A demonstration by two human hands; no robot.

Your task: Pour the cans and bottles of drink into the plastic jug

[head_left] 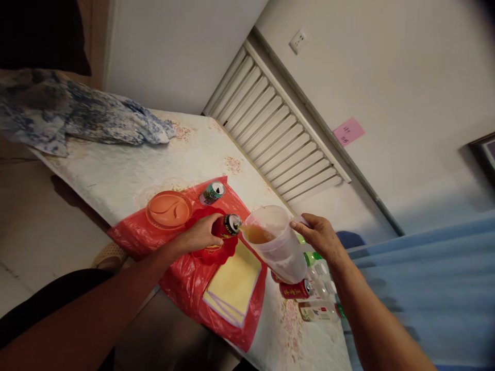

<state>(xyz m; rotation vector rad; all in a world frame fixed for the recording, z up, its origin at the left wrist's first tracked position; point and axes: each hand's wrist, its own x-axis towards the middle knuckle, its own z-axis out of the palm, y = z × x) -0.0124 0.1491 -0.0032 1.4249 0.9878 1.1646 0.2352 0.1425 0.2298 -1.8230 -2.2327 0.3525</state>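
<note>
My left hand [204, 233] is wrapped round a red can [227, 226], tilted so that brown liquid runs from its opening into a translucent plastic pitcher [284, 255]. The pitcher leans toward the can, with brown liquid inside near its rim. My right hand [319, 234] grips the pitcher by its handle. Under the can lies a red scalloped dish [212, 253] on a red plastic sheet [181, 273]. Folded yellow cloths [234, 283] lie beside it. A green can [212, 193] and an orange round dish [169, 210] are further left.
Another red can [296, 289] and several plastic bottles [319, 312] are below and right of the pitcher. A patterned cloth [116, 121] lies on the table's [201, 149] far left. A radiator [270, 123] and blue curtain [425, 288] stand beyond.
</note>
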